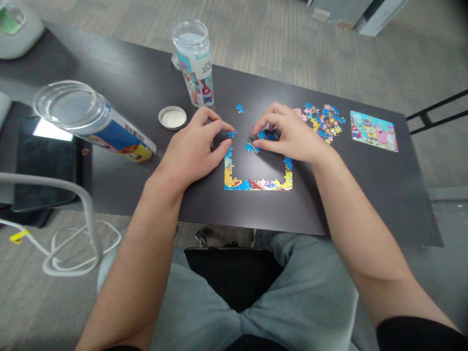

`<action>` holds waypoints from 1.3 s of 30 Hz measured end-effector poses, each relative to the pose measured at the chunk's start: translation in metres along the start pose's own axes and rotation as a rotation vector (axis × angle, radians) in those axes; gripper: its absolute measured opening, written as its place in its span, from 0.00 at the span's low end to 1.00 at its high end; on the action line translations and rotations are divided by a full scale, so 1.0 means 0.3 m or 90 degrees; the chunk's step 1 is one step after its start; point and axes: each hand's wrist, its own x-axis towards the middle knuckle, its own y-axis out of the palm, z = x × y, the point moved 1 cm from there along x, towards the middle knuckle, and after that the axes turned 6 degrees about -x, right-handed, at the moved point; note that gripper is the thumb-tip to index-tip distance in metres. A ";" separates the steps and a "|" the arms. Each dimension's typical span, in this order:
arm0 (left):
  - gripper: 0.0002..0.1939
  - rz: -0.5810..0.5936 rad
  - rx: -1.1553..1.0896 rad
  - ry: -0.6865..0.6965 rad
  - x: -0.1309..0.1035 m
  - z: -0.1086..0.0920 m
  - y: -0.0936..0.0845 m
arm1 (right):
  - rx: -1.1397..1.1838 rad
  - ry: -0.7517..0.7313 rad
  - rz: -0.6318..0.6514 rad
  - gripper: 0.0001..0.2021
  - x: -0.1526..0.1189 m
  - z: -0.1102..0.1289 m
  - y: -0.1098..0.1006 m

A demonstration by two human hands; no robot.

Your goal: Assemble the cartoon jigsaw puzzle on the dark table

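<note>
On the dark table lies a partly joined puzzle border (258, 185), its bottom edge and both sides linked. My left hand (203, 144) is at the border's upper left, thumb and forefinger closing on a small blue piece (231, 134). My right hand (283, 129) is over the upper right, its thumb touching a blue piece (250, 147) and its fingers curved above the table. More blue pieces (262, 135) show partly under the right hand. Beyond the hands sits a loose blue piece (240, 108).
Loose pieces (326, 122) are heaped right of my right hand, beside a picture card (373, 130). Two clear-topped tubes (197, 68) (109, 126) and a round lid (172, 118) stand or lie to the left. A tablet (47, 161) and white cable (86, 195) are farther left.
</note>
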 end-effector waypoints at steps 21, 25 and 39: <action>0.23 -0.035 0.093 -0.048 -0.006 -0.001 0.000 | -0.077 0.029 -0.067 0.39 0.034 0.001 0.121; 0.27 -0.018 0.132 -0.118 0.002 -0.029 -0.002 | -0.106 0.015 -0.029 0.36 0.037 0.026 0.102; 0.26 -0.007 0.139 -0.134 0.010 -0.033 -0.002 | -0.074 -0.003 -0.047 0.29 0.047 0.026 0.103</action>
